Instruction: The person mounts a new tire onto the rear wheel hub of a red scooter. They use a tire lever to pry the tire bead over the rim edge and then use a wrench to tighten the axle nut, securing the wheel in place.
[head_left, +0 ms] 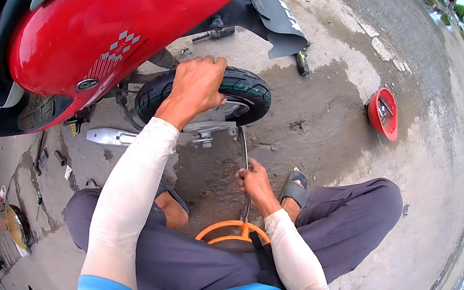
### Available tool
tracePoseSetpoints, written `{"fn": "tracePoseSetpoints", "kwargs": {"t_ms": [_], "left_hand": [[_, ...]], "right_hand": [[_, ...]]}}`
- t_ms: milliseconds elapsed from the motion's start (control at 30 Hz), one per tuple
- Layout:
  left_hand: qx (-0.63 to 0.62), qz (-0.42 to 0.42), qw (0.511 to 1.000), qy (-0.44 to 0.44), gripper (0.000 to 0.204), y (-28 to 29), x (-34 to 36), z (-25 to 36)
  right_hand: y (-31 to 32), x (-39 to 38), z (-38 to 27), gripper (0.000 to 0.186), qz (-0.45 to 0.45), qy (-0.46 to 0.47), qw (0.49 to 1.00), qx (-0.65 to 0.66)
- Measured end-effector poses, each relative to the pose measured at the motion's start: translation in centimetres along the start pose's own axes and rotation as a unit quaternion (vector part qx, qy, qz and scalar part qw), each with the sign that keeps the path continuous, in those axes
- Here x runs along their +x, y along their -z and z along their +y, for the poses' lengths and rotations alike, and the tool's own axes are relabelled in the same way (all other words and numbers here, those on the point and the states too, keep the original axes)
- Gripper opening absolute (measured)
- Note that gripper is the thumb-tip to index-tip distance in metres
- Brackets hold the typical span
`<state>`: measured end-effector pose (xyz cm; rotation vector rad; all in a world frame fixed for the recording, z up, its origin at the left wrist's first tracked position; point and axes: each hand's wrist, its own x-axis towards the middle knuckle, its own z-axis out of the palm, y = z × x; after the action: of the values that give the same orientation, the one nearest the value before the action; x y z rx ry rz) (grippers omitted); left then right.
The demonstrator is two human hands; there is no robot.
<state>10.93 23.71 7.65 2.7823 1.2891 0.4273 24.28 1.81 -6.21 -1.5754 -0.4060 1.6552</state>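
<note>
My left hand (197, 87) curls its fingers over the black tyre (245, 85) of a scooter wheel, the thumb toward the rim. A metal swing arm with a bolt and nut (204, 137) lies along the near side of the wheel. In my right hand (258, 184) is a long thin metal bar (244, 142), whose far end meets the wheel side by the end of that arm. Its lower end reaches down to an orange ring-shaped frame (226, 224) between my legs. The red scooter body (124, 21) rises over the wheel at the left.
A red bowl-shaped container (382, 113) with metal parts stands at the right. Beyond the wheel lie a power tool (215, 33), a black mud flap (275, 22) and a yellow-black tool (302, 63). Small tools (40, 155) are scattered at the left; another person sits at the far left.
</note>
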Motion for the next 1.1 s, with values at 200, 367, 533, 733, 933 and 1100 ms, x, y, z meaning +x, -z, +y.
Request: {"fn": "tracePoseSetpoints", "kwargs": {"t_ms": [200, 367, 533, 733, 933, 1100], "left_hand": [[0.004, 0.003, 1.0, 0.004, 0.049, -0.8, 0.0, -0.3], [0.001, 0.006, 1.0, 0.0, 0.053, -1.1, 0.0, -0.5], [0.014, 0.013, 1.0, 0.002, 0.052, -1.4, 0.1, -0.5], [0.004, 0.012, 1.0, 0.004, 0.049, -1.6, 0.3, -0.3], [0.009, 0.027, 1.0, 0.005, 0.049, -2.0, 0.2, -0.6], [-0.009, 0.033, 0.999, 0.006, 0.043, -2.2, 0.2, -0.4]], "right_hand": [[1.8, -1.8, -5.7, 0.053, 0.026, 0.132, 0.887, -0.442], [2.0, -1.9, -9.6, 0.036, 0.018, 0.204, 0.798, -0.567], [1.6, -0.9, -13.4, 0.025, 0.002, 0.213, 0.723, -0.658], [1.2, 0.6, -16.3, 0.018, -0.001, 0.324, 0.556, -0.765], [-2.9, 1.0, -19.5, 0.015, -0.072, 0.292, 0.486, -0.82], [-5.7, 1.8, -20.0, 0.015, -0.076, 0.275, 0.413, -0.865]]}}
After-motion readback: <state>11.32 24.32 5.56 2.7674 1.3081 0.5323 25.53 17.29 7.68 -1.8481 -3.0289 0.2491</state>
